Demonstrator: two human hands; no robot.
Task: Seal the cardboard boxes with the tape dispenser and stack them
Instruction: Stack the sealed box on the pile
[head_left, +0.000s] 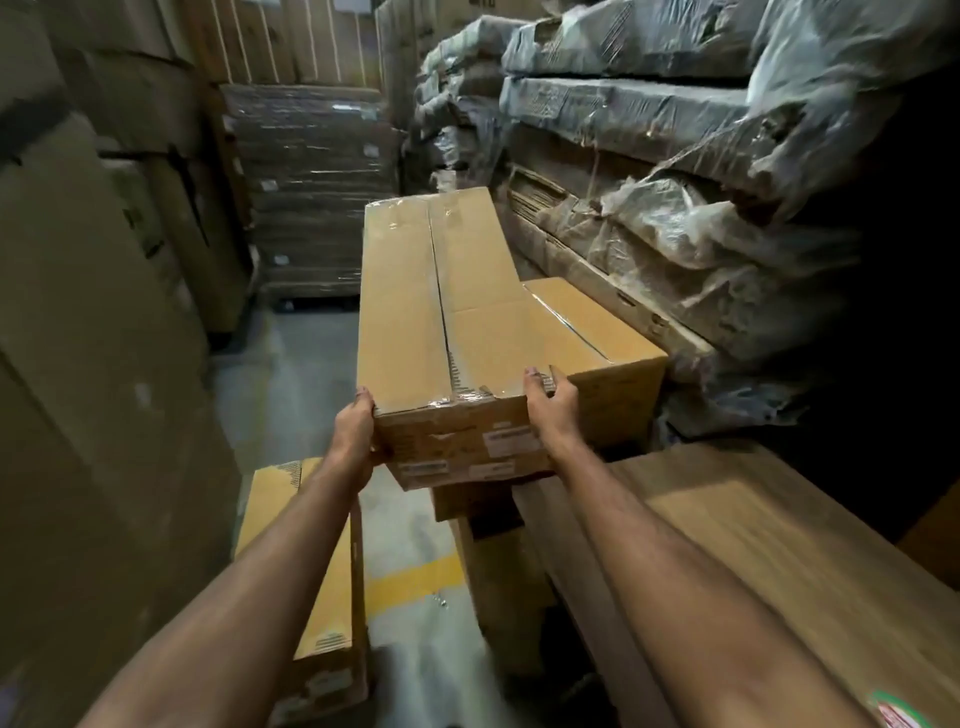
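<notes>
While both hands, left hand (358, 423) and right hand (550, 402), grip the near end of the long taped box (415, 312), its long axis runs straight away from them, lying across the lower sealed box (597, 332).

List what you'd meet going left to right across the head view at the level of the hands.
Wall of big cartons → left hand → taped long box → right hand → second box → plastic-wrapped stacks.
</notes>
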